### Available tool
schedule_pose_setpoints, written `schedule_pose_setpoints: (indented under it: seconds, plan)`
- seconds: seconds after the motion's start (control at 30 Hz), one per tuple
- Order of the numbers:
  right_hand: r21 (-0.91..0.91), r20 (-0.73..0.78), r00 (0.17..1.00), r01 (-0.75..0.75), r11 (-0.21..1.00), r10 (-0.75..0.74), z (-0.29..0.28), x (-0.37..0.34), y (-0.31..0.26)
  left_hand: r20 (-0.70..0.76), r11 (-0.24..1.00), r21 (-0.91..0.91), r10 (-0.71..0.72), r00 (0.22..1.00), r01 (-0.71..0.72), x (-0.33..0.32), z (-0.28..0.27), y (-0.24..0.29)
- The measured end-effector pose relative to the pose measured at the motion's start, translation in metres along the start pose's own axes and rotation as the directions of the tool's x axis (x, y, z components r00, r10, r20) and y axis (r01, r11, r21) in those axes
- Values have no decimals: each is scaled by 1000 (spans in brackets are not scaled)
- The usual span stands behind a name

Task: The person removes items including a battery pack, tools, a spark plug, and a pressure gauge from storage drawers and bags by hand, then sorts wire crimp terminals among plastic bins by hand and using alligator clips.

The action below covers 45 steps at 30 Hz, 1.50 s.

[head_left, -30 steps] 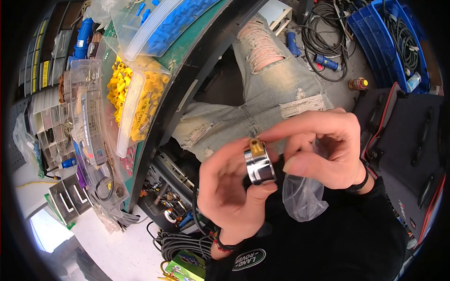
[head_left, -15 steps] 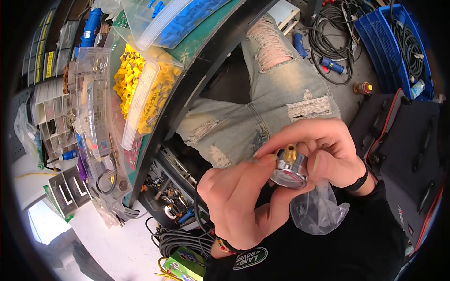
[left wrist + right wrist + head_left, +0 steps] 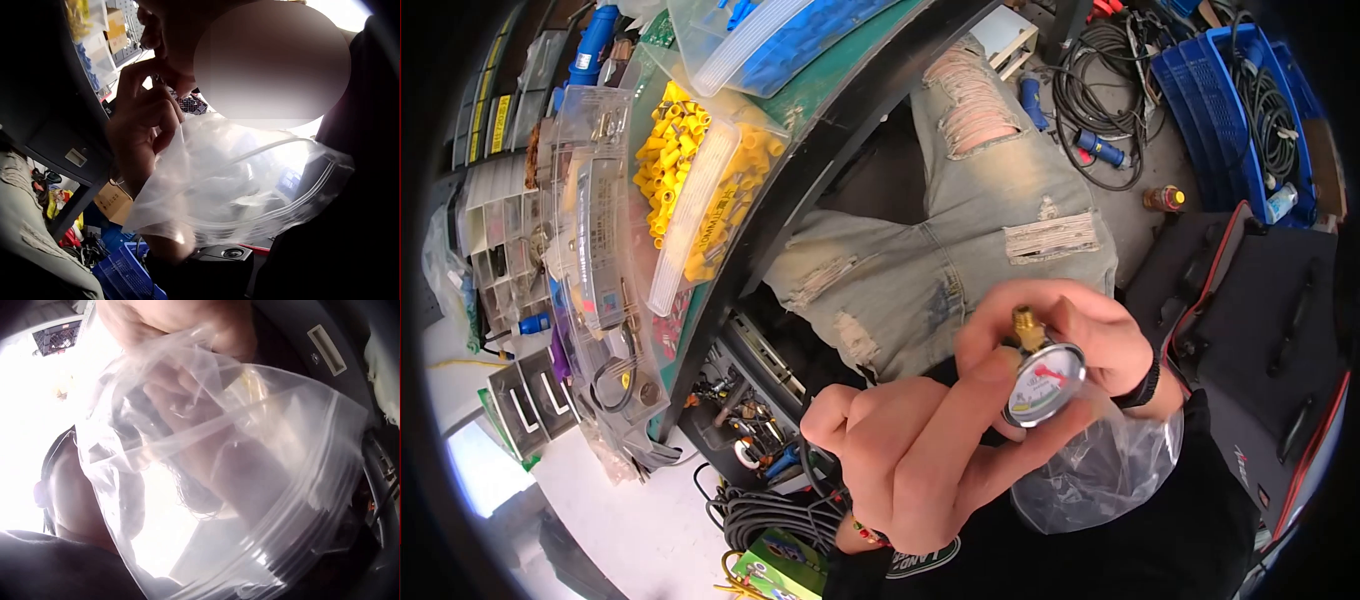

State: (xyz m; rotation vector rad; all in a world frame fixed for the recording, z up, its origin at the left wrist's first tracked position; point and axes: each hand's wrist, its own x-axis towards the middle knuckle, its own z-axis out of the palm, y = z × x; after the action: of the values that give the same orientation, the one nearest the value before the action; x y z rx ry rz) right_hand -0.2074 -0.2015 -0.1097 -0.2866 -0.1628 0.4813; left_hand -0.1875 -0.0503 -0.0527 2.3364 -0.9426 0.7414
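Note:
A small round pressure gauge (image 3: 1045,385) has a chrome rim, a white dial with red marking and a brass threaded stem. Its dial faces up towards the head camera, stem pointing away from the body. My left hand (image 3: 910,455) pinches the gauge at its rim between thumb and fingers. Close behind the gauge, my right hand (image 3: 1090,335) has its fingers curled and grips a clear zip bag (image 3: 1100,470), which hangs below it. In both wrist views the bag (image 3: 237,187) spreads wide and covers part of the hands; the gauge is hidden there.
Left of my legs is a green-topped bench (image 3: 840,70) with a bag of yellow terminals (image 3: 670,160) and a container of blue ones (image 3: 800,45). A blue crate (image 3: 1205,130) with cables and a black case (image 3: 1260,330) stand at the right. Coiled cable (image 3: 785,525) lies lower left.
The gauge has moved right and turned from edge-on to show its dial. My left hand has rolled over with its back upward. The bag hangs lower and more spread out.

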Motion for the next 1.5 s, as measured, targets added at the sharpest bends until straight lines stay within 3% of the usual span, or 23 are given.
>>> schedule_pose_setpoints:
  seconds: [0.1, 0.33, 0.4, 0.73, 0.83, 0.97, 1.0, 1.03, 1.07, 1.1, 1.13, 1.2, 1.3, 1.43, 1.47, 1.5]
  plan:
    - [-41, -146, 987, -76, 996, 69, 4, 2, 1, 0, 1000, -1, 9, 1000, -9, 0, 0, -2]
    - [-101, -123, 990, -81, 992, 69, 0, 2, 1, 36, 1000, -11, 4, 999, -3, -3, -4, -4]
    - [-52, 21, 1000, -15, 999, 16, -6, 2, 5, 54, 1000, -17, 2, 999, -1, -3, -5, -4]
    - [-69, 18, 1000, -17, 997, 18, -2, 4, 2, 46, 995, -75, 63, 997, -59, 0, 0, -9]
    - [-90, -51, 997, 49, 995, -54, 3, 5, 0, 37, 996, -66, 64, 997, -62, 0, -1, -8]
    - [-35, 61, 898, 437, 899, -435, -13, 2, -31, 42, 972, -221, 92, 995, -81, -4, -4, -17]
    - [-30, 89, 851, 522, 852, -518, -14, -2, -40, 53, 966, -252, -54, 997, 66, -8, -6, -11]
    - [-60, 89, 856, 516, 855, -510, -10, -3, -40, 75, 936, -284, -195, 978, 208, -10, -7, -8]
    - [-277, 29, 942, 330, 902, -335, -5, 0, -32, 93, 976, -203, -68, 993, 85, -9, -1, -13]
    - [-462, -69, 984, 117, 879, -167, -2, 4, -26, 79, 973, -216, -65, 995, 81, -7, -1, -14]
    - [-475, -65, 985, 113, 873, -163, -3, 9, -24, 79, 972, -217, -74, 994, 89, -6, -2, -14]
    - [-37, 118, 956, 274, 961, -269, -6, 15, -18, 77, 966, -229, -103, 992, 118, -9, -3, -14]
    - [-160, 9, 989, 149, 976, -150, -3, 12, -18, 126, 974, -188, -102, 987, 125, -6, -4, -14]
    - [-104, 47, 978, 206, 973, -202, -4, 10, -10, 141, 963, -210, -143, 980, 171, -6, -6, -10]
    - [-168, -51, 986, 148, 975, -159, 1, 8, -13, 190, 941, -232, -205, 960, 247, -8, -10, -7]
    - [-179, -51, 988, 134, 975, -145, 1, 7, -12, 238, 914, -249, -263, 935, 320, -9, -12, -7]
